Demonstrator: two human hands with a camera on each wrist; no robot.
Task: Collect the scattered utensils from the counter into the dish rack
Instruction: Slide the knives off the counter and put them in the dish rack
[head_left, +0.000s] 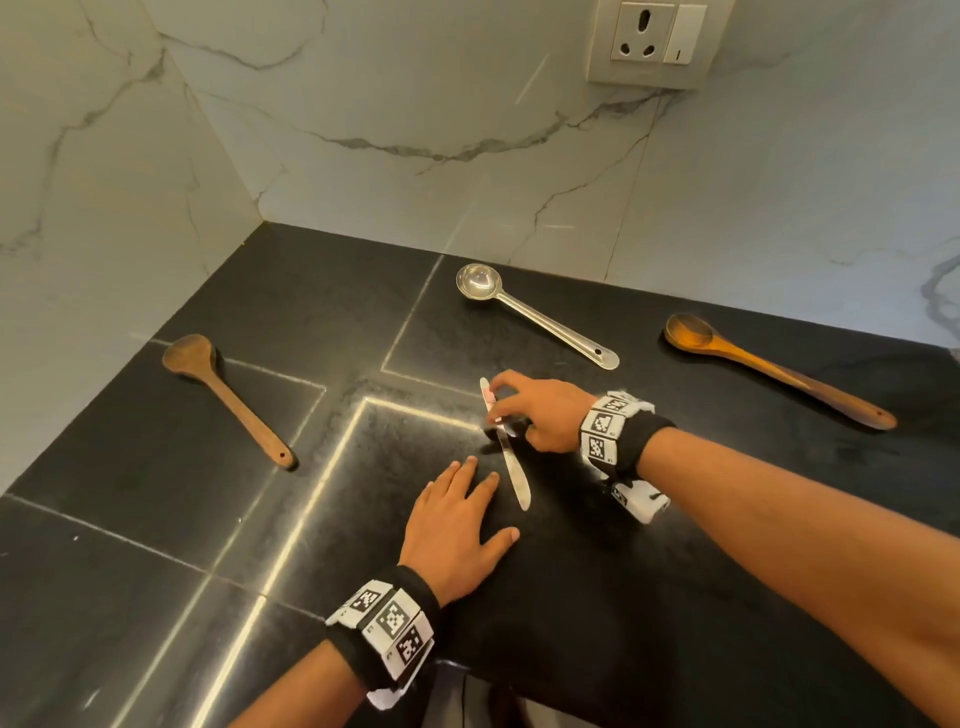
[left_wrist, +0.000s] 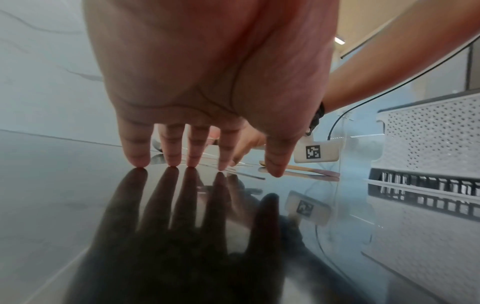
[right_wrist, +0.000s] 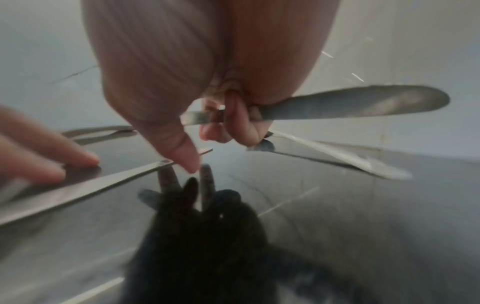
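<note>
My right hand (head_left: 540, 410) reaches over the black counter (head_left: 156, 545). In the right wrist view its curled fingers (right_wrist: 233, 127) grip a steel knife (right_wrist: 350, 102) held off the surface. A second flat steel knife (head_left: 511, 467) lies on the counter, and my thumb (right_wrist: 187, 158) and forefinger touch its thin end. My left hand (head_left: 452, 525) lies flat beside its wide end, fingertips (left_wrist: 140, 160) pressing the counter. Farther out lie a steel ladle (head_left: 530, 312) and two wooden spoons, one on the left (head_left: 223, 395) and one on the right (head_left: 774, 369). A white perforated rack (left_wrist: 428, 144) stands at the right.
Marble walls meet in a corner behind the counter, with a wall socket (head_left: 654, 41) high on the back wall. A thin black cable (left_wrist: 335, 121) hangs from my right wrist. The counter is glossy and mirrors both hands.
</note>
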